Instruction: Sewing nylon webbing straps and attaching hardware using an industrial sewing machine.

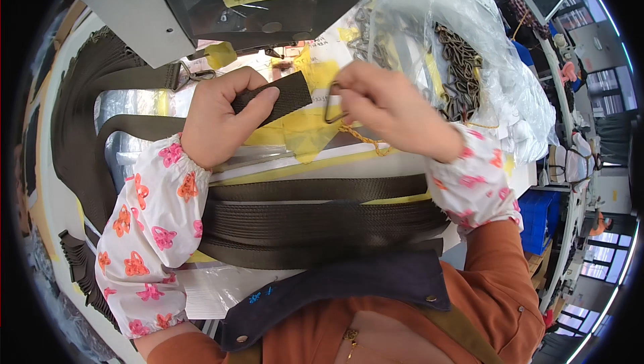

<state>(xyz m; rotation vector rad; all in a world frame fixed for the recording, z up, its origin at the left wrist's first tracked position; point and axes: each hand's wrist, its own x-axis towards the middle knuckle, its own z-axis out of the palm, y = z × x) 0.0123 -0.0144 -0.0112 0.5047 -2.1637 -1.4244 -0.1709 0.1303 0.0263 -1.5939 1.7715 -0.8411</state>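
My left hand (218,112) grips the end of a dark olive webbing strap (290,94), thumb on top, with the cut end angled up to the right. The strap runs back to the left into a pile of webbing (80,116). Just right of that cut end, apart from it, my right hand (379,109) pinches a rectangular metal loop (329,112). Behind both hands are yellow taped papers (305,132) and a twisted orange cord (365,139). Long layered straps (322,223) lie across the table below my hands.
A sewing machine (255,18) stands above my hands. At upper right, metal hardware (456,62) lies among clear plastic bags (516,82). A metal clasp (201,75) sits on strap ends at left. A blue crate (537,216) and a distant person (599,223) are at right.
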